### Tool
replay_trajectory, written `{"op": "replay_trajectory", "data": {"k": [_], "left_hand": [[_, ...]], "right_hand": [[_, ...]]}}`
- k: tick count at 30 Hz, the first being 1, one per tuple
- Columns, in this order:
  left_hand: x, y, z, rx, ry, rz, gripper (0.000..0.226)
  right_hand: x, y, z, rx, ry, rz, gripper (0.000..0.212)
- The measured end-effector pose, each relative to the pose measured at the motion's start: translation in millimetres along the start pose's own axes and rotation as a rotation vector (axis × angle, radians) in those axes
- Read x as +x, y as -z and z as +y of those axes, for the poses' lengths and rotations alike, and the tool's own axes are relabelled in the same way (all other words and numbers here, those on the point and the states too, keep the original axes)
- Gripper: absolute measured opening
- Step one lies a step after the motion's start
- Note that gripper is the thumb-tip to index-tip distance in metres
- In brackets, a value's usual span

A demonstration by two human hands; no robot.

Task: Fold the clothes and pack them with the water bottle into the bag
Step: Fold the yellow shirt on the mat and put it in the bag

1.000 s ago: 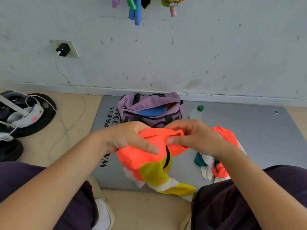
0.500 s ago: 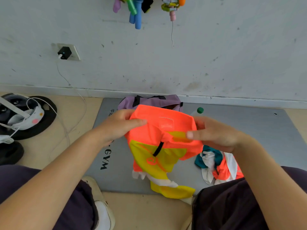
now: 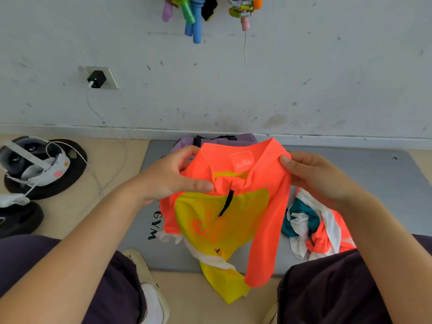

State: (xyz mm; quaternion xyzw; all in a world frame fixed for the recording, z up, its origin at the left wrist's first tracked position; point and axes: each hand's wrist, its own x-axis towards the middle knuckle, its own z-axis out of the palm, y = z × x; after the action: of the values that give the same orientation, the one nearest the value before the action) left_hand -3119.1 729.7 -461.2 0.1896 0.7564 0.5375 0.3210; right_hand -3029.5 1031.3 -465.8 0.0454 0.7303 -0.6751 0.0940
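An orange and yellow zip top (image 3: 233,206) hangs in front of me, held up by its collar. My left hand (image 3: 173,176) pinches the left side of the collar. On the right side my right hand (image 3: 313,176) grips the collar edge. One orange sleeve dangles down at the right. The purple bag (image 3: 217,139) stands behind the top by the wall, mostly hidden. A crumpled teal, white and orange garment (image 3: 311,228) lies on the grey mat (image 3: 364,183) under my right forearm. The water bottle is hidden.
A headset with a white cable (image 3: 35,164) rests on black discs on the floor at the left. A charger (image 3: 96,79) is plugged into the wall socket. Coloured items (image 3: 194,15) hang on the wall above. My knees and a shoe (image 3: 149,291) frame the mat's near edge.
My hands moved apart and lifted the bunched top, spreading it open by the collar. It now covers the bag and the bottle, and the sleeve has dropped down.
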Motion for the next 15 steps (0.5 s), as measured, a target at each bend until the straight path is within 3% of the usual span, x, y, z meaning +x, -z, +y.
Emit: {"op": "replay_trajectory", "data": {"k": [3, 8, 12, 15], "left_hand": [[1.5, -2.7, -1.0, -0.071, -0.095, 0.089, 0.059], [5.2, -5.4, -2.5, -0.118, -0.146, 0.330, 0.039], [5.7, -7.1, -4.1, -0.116, -0.135, 0.404, 0.018], [4.9, -11.5, -1.9, -0.133, -0.123, 0.323, 0.024]], "right_hand": [[2.9, -5.2, 1.6, -0.077, -0.021, 0.122, 0.048], [3.9, -11.4, -0.6, -0.128, 0.007, 0.251, 0.032], [2.1, -13.8, -4.6, -0.121, 0.064, 0.252, 0.031], [0.9, -15.3, -5.2, -0.145, 0.098, 0.222, 0.039]]}}
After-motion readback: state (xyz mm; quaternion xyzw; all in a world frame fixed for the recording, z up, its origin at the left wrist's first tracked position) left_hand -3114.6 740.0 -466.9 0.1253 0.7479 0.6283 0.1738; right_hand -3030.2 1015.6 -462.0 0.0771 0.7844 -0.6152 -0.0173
